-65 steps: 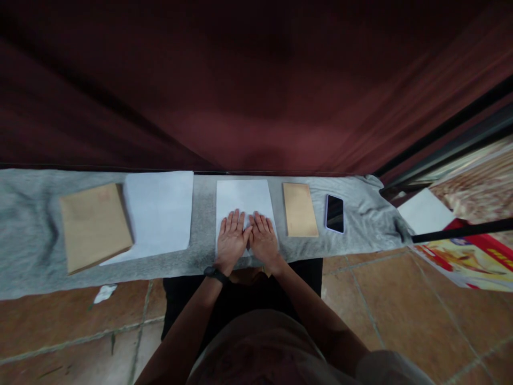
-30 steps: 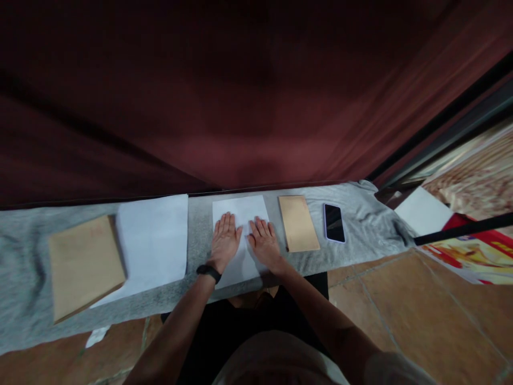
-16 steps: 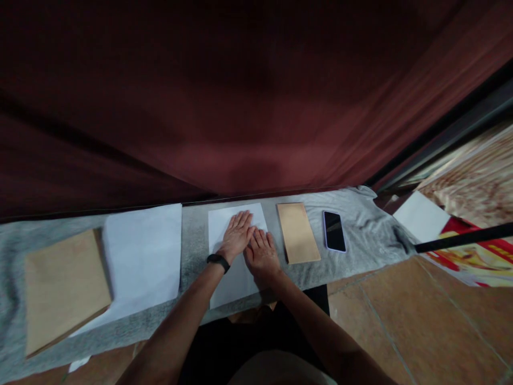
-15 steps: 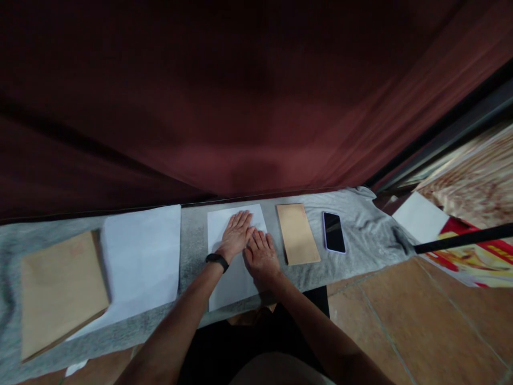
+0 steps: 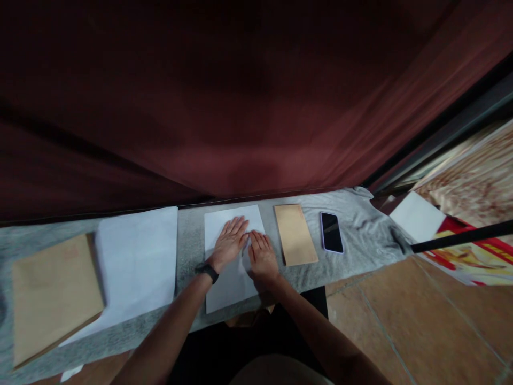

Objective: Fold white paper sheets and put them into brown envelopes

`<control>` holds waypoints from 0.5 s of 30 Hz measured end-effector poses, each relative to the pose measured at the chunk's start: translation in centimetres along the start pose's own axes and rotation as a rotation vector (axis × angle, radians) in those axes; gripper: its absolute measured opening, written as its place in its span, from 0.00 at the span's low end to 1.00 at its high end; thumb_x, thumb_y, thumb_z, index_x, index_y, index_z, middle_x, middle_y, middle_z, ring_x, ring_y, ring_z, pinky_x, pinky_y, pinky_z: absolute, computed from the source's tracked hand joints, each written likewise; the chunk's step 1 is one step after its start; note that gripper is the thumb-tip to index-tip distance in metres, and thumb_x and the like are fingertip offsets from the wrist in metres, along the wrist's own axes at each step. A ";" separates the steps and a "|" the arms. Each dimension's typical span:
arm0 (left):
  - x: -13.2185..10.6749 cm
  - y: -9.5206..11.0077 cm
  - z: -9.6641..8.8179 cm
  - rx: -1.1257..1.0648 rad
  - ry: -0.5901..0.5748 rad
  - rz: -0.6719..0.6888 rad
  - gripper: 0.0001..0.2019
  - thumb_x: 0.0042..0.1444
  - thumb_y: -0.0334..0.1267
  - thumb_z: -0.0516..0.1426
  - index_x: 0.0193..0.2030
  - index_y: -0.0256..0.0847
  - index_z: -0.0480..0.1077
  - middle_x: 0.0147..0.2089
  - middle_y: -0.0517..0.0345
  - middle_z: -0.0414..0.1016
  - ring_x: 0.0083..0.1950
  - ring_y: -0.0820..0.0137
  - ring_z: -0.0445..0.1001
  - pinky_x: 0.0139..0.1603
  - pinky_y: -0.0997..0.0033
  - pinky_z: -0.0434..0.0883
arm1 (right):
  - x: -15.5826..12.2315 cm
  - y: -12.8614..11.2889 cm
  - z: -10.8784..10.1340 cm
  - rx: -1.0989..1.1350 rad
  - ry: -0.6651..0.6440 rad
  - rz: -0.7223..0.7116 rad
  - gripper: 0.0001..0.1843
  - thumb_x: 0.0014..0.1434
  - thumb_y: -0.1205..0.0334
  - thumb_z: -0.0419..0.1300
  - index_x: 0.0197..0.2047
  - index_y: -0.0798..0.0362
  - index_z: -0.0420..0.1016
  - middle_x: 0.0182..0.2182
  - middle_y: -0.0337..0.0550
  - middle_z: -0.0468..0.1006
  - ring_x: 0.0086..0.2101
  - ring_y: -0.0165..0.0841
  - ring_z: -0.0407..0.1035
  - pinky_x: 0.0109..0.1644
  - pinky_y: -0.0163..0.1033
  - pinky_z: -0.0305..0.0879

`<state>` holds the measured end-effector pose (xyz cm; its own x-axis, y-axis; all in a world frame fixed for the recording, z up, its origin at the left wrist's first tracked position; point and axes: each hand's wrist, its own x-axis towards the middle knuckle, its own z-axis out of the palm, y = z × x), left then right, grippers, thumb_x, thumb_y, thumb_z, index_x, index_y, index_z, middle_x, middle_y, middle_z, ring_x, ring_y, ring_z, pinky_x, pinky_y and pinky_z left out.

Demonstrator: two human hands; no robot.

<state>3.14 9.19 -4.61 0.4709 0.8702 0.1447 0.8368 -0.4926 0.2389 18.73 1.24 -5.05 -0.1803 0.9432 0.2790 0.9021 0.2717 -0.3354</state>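
A white sheet of paper (image 5: 229, 286) lies lengthwise in front of me on a grey cloth (image 5: 190, 235). My left hand (image 5: 228, 243), with a black band on the wrist, lies flat on the sheet's upper half, fingers stretched out. Beside it my right hand (image 5: 262, 255) also lies flat on the sheet, fingers together and extended. The two hands nearly touch at the fingertips. Neither holds anything.
A narrow brown envelope (image 5: 295, 234) lies right of the sheet, then a dark phone (image 5: 331, 232). To the left are a larger white sheet (image 5: 130, 267) and a big brown envelope (image 5: 52, 297). A dark red curtain (image 5: 240, 107) hangs behind; tiled floor (image 5: 401, 321) lies below.
My left hand has drawn back slightly toward me along the sheet; the right hand stays flat. The view has drifted a little to the right.
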 end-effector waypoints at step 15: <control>-13.3 5.9 -1.2 0.060 -0.007 0.024 0.26 0.73 0.47 0.46 0.73 0.43 0.63 0.77 0.51 0.59 0.79 0.58 0.55 0.79 0.47 0.53 | 3.9 -0.3 1.1 -0.050 -0.081 -0.009 0.28 0.75 0.57 0.48 0.74 0.57 0.61 0.74 0.51 0.59 0.72 0.42 0.54 0.76 0.53 0.48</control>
<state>1.49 -5.36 -3.93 0.4930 0.8582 0.1431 0.8402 -0.5123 0.1775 17.29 5.08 -4.86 -0.2178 0.9536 0.2077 0.9185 0.2722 -0.2868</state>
